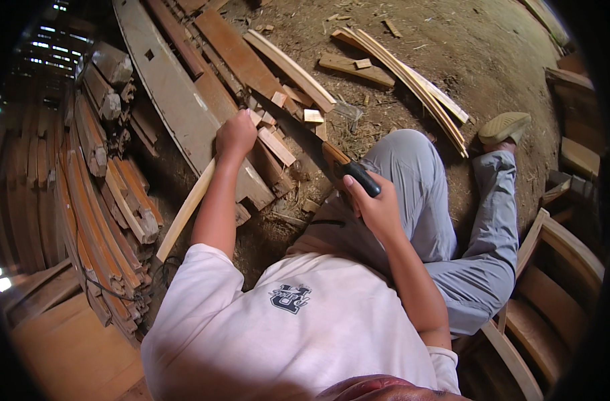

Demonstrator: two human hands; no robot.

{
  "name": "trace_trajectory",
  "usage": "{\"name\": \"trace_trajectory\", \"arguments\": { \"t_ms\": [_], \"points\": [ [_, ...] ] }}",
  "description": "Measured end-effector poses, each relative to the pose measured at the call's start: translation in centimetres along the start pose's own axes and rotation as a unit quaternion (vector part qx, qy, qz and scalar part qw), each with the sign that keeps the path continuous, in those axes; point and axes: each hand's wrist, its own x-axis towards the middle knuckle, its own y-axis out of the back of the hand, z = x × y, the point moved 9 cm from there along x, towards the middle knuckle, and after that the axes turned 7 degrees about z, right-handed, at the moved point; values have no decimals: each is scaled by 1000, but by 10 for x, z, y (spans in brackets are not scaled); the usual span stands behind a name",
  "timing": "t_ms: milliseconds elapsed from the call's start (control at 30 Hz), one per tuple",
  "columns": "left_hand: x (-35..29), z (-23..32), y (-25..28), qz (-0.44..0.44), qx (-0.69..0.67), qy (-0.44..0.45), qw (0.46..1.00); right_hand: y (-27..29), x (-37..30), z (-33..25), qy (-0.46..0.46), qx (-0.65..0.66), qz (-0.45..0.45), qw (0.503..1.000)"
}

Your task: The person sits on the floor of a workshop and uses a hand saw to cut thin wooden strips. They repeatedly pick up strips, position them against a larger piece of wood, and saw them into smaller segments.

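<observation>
My right hand (pixel 377 200) is wrapped around the black and orange handle of a handsaw (pixel 362 178). The saw's dark blade slants up and to the left, toward my other hand. A pale wooden strip (pixel 186 212) lies under my left hand (pixel 236 136), whose fingers are closed on it; its near end sticks out beside my left forearm. Just right of that fist are several short cut wood blocks (pixel 277 146), one of them a small pale block (pixel 313 115). Beneath my left hand runs a long greyish plank (pixel 178 100). The blade's contact with the strip cannot be made out.
Stacked timber (pixel 94 224) fills the left side. Brown boards (pixel 234 50) lie ahead, with long thin strips (pixel 412 83) farther right on the dirt floor (pixel 465 40). My bent legs (pixel 412 180) are on the right, near curved wooden framework (pixel 539 314).
</observation>
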Motion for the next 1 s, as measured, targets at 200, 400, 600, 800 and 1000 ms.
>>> {"name": "trace_trajectory", "arguments": {
  "t_ms": [200,400,600,800,1000],
  "points": [
    [12,18,23,-43,2,-37,998,18,24,23,-35,144,23,989],
    [7,185,130,-5,-52,-287,956,26,30,29,-46,184,24,982],
    [-1,307,113,65,-38,-585,808,21,29,23,-53,178,10,983],
    [-18,365,15,-17,9,-700,714,29,32,24,-54,162,11,985],
    [24,324,-66,-131,52,-615,776,27,34,22,-63,157,9,985]
  ]
}}
